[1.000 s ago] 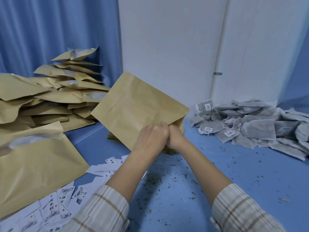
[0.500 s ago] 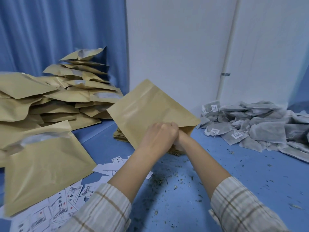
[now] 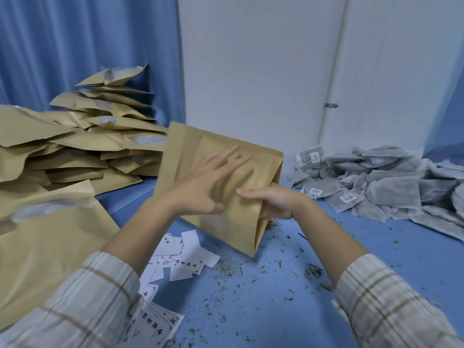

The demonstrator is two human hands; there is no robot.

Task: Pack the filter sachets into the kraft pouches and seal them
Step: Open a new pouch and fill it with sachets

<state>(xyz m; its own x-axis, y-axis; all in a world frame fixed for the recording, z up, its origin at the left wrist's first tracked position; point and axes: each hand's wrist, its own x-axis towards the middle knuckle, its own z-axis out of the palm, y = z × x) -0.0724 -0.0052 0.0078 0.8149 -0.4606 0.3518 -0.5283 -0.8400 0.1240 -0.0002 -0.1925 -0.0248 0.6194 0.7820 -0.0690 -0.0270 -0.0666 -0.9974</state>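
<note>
Changed since half a second ago: our two hands, then bunched together at the pouch's near edge, have parted, and the pouch has swung to face us more flatly.

Item, far left: heap of flat tan kraft paper pouches (image 3: 82, 144), piled against the blue curtain (image 3: 75, 41); one large pouch (image 3: 50, 247) lies flat nearest us.

Item, lower left of centre: scattered white printed paper labels (image 3: 180, 257) on the blue table surface (image 3: 376, 247).

Item, centre: one tan kraft paper pouch (image 3: 241, 222), held above the table and tilted; its long axis runs from the upper-left corner near the heap down to the lower-right corner, which points at the table. The open mouth faces right.

Our left hand (image 3: 200, 187) lies spread, fingers straight and blurred, flat on the pouch's face. Our right hand (image 3: 273, 202) pinches the pouch's right edge, thumb on the front, fingers hidden behind or inside; we cannot tell which.

Item, right: mound of grey mesh filter sachets (image 3: 381, 182) with small white tags, against the white wall (image 3: 251, 71).

Item, foreground: loose dried herb crumbs (image 3: 276, 272) strewn across the table.
</note>
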